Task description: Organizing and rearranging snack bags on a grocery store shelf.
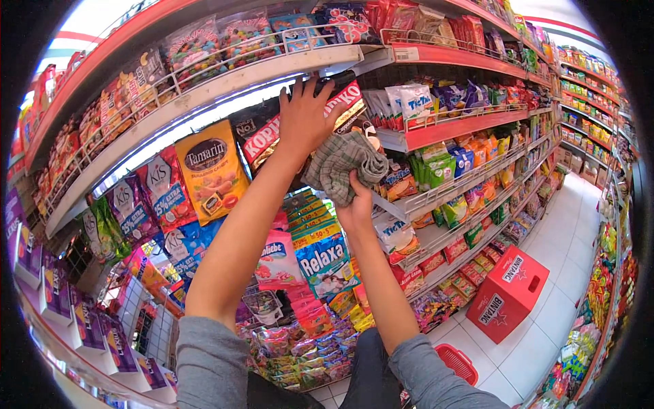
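Observation:
With fingers spread, my left hand (306, 115) rests on the upper part of a black Kopiko candy bag (260, 138) hanging from the rack. Just right of it and lower, my right hand (356, 204) grips a bunched grey-green checked cloth (342, 166), which lies against or close in front of the Kopiko bags. A yellow Tamarin candy bag (212, 171) hangs to the left. Below the cloth hang a blue Relaxa bag (327, 266) and a pink candy bag (277, 260). Whether my left hand grips the bag's edge is hard to see.
A shelf with a wire rail (204, 87) runs above the hanging bags. Shelves of snack packs (460, 128) stretch away at right. On the tiled floor stand a red Bintang carton (508, 294) and a red plastic basket (456, 364). Purple Lexus boxes (87, 319) line the lower left.

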A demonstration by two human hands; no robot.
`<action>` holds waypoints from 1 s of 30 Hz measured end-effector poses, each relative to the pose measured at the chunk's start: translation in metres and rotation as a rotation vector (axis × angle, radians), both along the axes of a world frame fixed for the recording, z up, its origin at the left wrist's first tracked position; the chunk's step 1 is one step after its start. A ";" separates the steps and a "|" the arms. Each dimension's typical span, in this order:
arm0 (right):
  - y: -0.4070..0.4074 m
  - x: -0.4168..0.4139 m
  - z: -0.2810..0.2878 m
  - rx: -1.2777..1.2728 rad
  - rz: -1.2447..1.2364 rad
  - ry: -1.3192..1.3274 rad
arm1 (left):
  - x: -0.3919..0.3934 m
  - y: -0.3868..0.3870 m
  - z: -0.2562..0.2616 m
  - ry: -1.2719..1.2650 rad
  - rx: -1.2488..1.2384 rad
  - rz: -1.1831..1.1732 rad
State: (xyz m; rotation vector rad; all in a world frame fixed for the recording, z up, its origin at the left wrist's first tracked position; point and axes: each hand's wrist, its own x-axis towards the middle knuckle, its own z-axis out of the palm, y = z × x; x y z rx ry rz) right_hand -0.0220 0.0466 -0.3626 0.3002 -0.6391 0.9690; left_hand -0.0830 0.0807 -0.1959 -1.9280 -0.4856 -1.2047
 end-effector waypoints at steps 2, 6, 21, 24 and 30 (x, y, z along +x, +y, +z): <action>0.004 0.002 -0.002 0.004 0.014 0.003 | 0.001 0.001 -0.001 -0.008 0.000 0.031; 0.010 0.008 -0.007 -0.025 -0.017 -0.009 | 0.008 0.004 -0.006 0.006 -0.035 0.164; 0.038 0.046 -0.003 -0.267 -0.341 -0.145 | 0.006 0.030 -0.013 0.174 -0.163 0.450; 0.048 0.055 -0.005 -0.342 -0.404 -0.196 | -0.002 0.038 -0.014 0.159 -0.121 0.352; 0.058 0.073 -0.005 -0.468 -0.604 -0.532 | -0.010 0.041 -0.016 0.198 -0.080 0.360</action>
